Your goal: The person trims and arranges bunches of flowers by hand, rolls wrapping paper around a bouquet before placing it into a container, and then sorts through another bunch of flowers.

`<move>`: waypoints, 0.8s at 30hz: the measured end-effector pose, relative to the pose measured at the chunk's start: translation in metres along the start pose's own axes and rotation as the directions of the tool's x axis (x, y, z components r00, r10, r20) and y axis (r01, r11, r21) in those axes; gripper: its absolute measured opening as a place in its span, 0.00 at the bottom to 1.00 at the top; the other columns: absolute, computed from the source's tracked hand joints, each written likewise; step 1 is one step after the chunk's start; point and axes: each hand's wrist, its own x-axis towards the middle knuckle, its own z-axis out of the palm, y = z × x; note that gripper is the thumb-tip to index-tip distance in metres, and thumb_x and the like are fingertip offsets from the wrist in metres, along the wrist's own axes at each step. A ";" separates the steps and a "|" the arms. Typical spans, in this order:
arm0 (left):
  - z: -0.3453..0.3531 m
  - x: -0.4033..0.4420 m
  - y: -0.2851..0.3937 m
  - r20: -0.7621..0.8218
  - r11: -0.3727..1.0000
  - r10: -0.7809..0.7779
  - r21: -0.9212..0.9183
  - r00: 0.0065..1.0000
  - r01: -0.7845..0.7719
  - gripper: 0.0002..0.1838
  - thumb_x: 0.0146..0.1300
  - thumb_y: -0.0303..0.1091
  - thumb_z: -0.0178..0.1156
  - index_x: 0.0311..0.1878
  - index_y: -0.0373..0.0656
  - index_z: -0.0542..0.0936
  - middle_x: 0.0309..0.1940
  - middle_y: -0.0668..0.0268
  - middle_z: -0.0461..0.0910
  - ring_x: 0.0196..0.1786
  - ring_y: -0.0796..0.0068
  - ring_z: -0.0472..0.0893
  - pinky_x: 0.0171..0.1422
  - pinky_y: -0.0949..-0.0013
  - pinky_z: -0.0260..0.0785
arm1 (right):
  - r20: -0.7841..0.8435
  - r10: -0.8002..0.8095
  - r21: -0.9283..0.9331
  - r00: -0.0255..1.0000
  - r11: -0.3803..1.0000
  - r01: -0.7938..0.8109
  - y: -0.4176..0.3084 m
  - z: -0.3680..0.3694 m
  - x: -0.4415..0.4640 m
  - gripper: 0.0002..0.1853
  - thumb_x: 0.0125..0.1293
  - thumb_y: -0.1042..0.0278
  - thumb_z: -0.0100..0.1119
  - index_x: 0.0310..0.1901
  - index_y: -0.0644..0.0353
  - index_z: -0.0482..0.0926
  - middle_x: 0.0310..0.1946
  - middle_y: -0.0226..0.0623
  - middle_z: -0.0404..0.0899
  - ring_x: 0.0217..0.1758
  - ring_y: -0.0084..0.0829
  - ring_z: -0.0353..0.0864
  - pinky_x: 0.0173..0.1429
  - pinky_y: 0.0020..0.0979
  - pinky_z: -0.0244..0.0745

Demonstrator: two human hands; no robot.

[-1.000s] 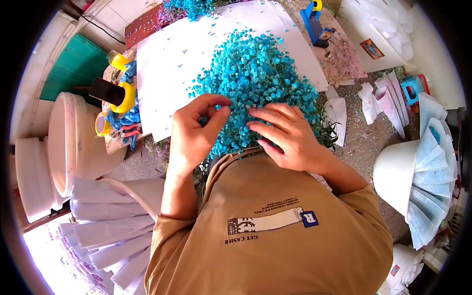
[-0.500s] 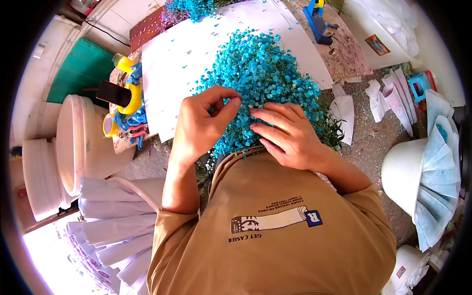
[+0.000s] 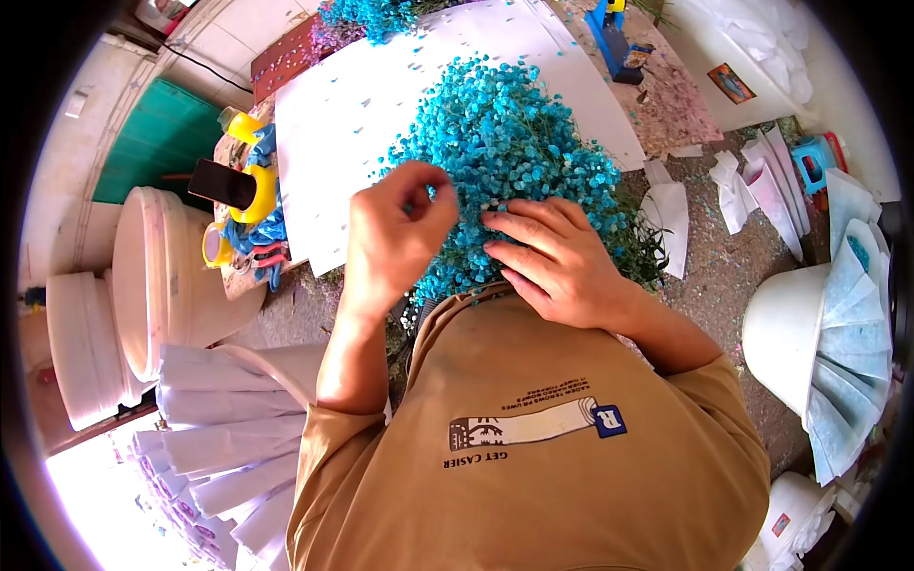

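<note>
A large bunch of blue-dyed baby's breath [image 3: 505, 133] lies in front of me, its near end against my apron. My left hand [image 3: 395, 238] is at the near left side of the bunch, thumb and fingers pinched together. Whatever is in that pinch is too small to make out. From the right, my right hand [image 3: 562, 257] curls over the blossoms, its fingers slightly apart and tips pressed into the flowers. Its thumb is hidden. Green stems [image 3: 643, 238] stick out on the right side of the bunch.
White paper [image 3: 333, 143] with scattered petals covers the table. A phone [image 3: 224, 184] and yellow containers [image 3: 257, 195] stand left. Another blue bunch [image 3: 367, 19] lies at the back, near a blue tool [image 3: 614, 43]. Buckets [image 3: 785, 324] with wrapped bundles flank me.
My left hand has shifted slightly left and turned, pulling its fingertips a little away from the blossoms. My right hand keeps its place on the bunch.
</note>
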 end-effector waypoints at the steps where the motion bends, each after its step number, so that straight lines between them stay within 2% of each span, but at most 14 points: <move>1: -0.002 0.001 -0.002 -0.040 0.979 -0.012 -0.205 0.999 0.004 0.04 0.61 0.22 0.62 0.39 0.34 0.82 0.20 0.74 0.73 0.25 0.91 0.67 0.27 0.80 0.57 | 0.000 0.003 0.000 1.000 1.000 -0.003 0.000 0.000 0.000 0.18 0.54 0.75 0.71 0.49 0.58 0.83 0.61 0.36 0.78 0.62 0.42 0.76 0.61 0.45 0.69; 2: -0.008 0.001 0.001 -0.024 0.928 -0.075 -0.368 0.997 0.061 0.06 0.63 0.26 0.61 0.40 0.34 0.81 0.21 0.74 0.73 0.24 0.90 0.66 0.26 0.79 0.55 | 0.000 0.002 0.000 1.000 1.000 -0.002 0.000 0.000 0.000 0.18 0.54 0.75 0.70 0.49 0.58 0.83 0.61 0.36 0.78 0.62 0.42 0.77 0.61 0.45 0.69; 4: -0.025 0.003 -0.010 0.264 0.593 0.008 -0.778 0.965 0.208 0.09 0.66 0.31 0.58 0.40 0.35 0.81 0.21 0.74 0.72 0.23 0.89 0.64 0.25 0.79 0.53 | 0.000 -0.001 0.002 1.000 1.000 0.001 0.000 0.001 0.000 0.18 0.55 0.74 0.70 0.49 0.58 0.83 0.61 0.36 0.78 0.62 0.42 0.77 0.61 0.45 0.69; 6: -0.024 -0.001 -0.006 0.305 0.558 0.033 -0.796 0.952 0.235 0.13 0.69 0.36 0.55 0.40 0.35 0.81 0.20 0.73 0.71 0.21 0.87 0.62 0.25 0.77 0.50 | 0.005 -0.016 -0.003 1.000 1.000 0.016 -0.001 0.001 0.001 0.18 0.55 0.74 0.70 0.49 0.58 0.83 0.60 0.38 0.78 0.61 0.42 0.77 0.61 0.46 0.69; 8: -0.019 -0.006 0.008 0.369 0.857 -0.060 -0.457 0.927 0.237 0.10 0.68 0.32 0.58 0.39 0.34 0.82 0.21 0.72 0.74 0.22 0.87 0.65 0.25 0.77 0.54 | 0.000 -0.020 -0.013 1.000 1.000 0.020 -0.002 0.002 0.001 0.18 0.55 0.74 0.70 0.49 0.58 0.83 0.60 0.38 0.78 0.61 0.42 0.77 0.62 0.46 0.69; 9: -0.008 -0.005 0.006 0.320 0.938 0.134 -0.345 0.938 -0.017 0.07 0.68 0.29 0.61 0.39 0.34 0.83 0.22 0.73 0.75 0.24 0.85 0.69 0.26 0.76 0.59 | -0.006 -0.020 -0.025 1.000 0.999 0.020 -0.003 0.002 0.001 0.18 0.55 0.74 0.70 0.49 0.58 0.83 0.60 0.39 0.78 0.60 0.42 0.77 0.62 0.46 0.69; 10: -0.009 -0.006 0.014 0.377 0.994 0.053 -0.106 0.925 -0.013 0.05 0.64 0.24 0.63 0.41 0.37 0.84 0.23 0.70 0.80 0.23 0.78 0.75 0.29 0.72 0.66 | -0.007 -0.019 -0.026 1.000 0.999 0.019 -0.002 0.003 0.000 0.18 0.55 0.74 0.70 0.49 0.58 0.83 0.60 0.39 0.78 0.60 0.42 0.77 0.62 0.46 0.69; 11: -0.003 -0.005 0.013 0.353 0.992 0.116 0.007 0.928 -0.126 0.05 0.62 0.25 0.63 0.40 0.39 0.85 0.24 0.66 0.82 0.24 0.72 0.78 0.29 0.68 0.69 | -0.001 -0.031 -0.030 1.000 0.999 0.031 -0.001 0.003 -0.002 0.18 0.54 0.74 0.70 0.49 0.58 0.83 0.60 0.40 0.78 0.60 0.42 0.77 0.62 0.47 0.69; 13: 0.003 0.000 0.007 0.340 0.964 0.183 0.122 0.922 -0.236 0.06 0.61 0.26 0.63 0.40 0.42 0.85 0.25 0.63 0.83 0.24 0.66 0.81 0.30 0.65 0.72 | 0.003 -0.039 -0.035 0.999 0.999 0.039 -0.001 0.003 -0.003 0.18 0.54 0.74 0.70 0.48 0.58 0.83 0.59 0.40 0.78 0.59 0.42 0.77 0.63 0.47 0.69; 15: 0.002 0.007 0.004 0.348 0.803 0.374 0.343 0.860 -0.487 0.09 0.60 0.25 0.63 0.43 0.42 0.86 0.29 0.58 0.84 0.30 0.63 0.85 0.35 0.64 0.75 | 0.033 -0.054 -0.048 0.998 0.997 0.055 -0.001 0.002 -0.003 0.18 0.52 0.73 0.69 0.48 0.58 0.84 0.60 0.40 0.78 0.59 0.42 0.77 0.63 0.47 0.69; 16: 0.001 0.010 0.006 0.356 0.800 0.375 0.342 0.856 -0.492 0.09 0.60 0.25 0.63 0.43 0.42 0.86 0.29 0.58 0.84 0.30 0.63 0.85 0.35 0.64 0.75 | 0.027 -0.047 -0.049 0.999 0.998 0.049 0.000 0.002 -0.004 0.18 0.52 0.73 0.69 0.48 0.58 0.84 0.60 0.40 0.78 0.59 0.42 0.77 0.63 0.47 0.69; 18: 0.000 0.014 0.012 0.417 0.705 0.378 0.450 0.827 -0.549 0.09 0.57 0.26 0.64 0.41 0.43 0.86 0.32 0.58 0.85 0.35 0.53 0.85 0.37 0.57 0.77 | 0.029 -0.066 -0.039 0.997 0.997 0.067 0.002 0.003 -0.005 0.19 0.51 0.73 0.69 0.48 0.58 0.84 0.60 0.40 0.78 0.59 0.42 0.77 0.63 0.47 0.68; 21: -0.002 0.024 0.014 0.513 0.596 0.382 0.499 0.768 -0.629 0.07 0.58 0.27 0.63 0.40 0.45 0.85 0.31 0.60 0.85 0.33 0.55 0.85 0.36 0.57 0.77 | -0.040 -0.092 -0.057 0.995 0.994 0.090 0.004 0.005 -0.003 0.10 0.57 0.69 0.64 0.41 0.58 0.83 0.52 0.40 0.79 0.53 0.40 0.78 0.59 0.43 0.67; 24: -0.001 0.031 0.012 0.584 0.487 0.462 0.462 0.667 -0.741 0.02 0.55 0.28 0.61 0.32 0.47 0.80 0.24 0.64 0.79 0.29 0.60 0.84 0.30 0.58 0.75 | 0.005 -0.072 -0.039 0.997 0.997 0.072 0.007 0.005 -0.008 0.18 0.51 0.72 0.69 0.47 0.58 0.84 0.58 0.40 0.78 0.57 0.42 0.78 0.62 0.46 0.68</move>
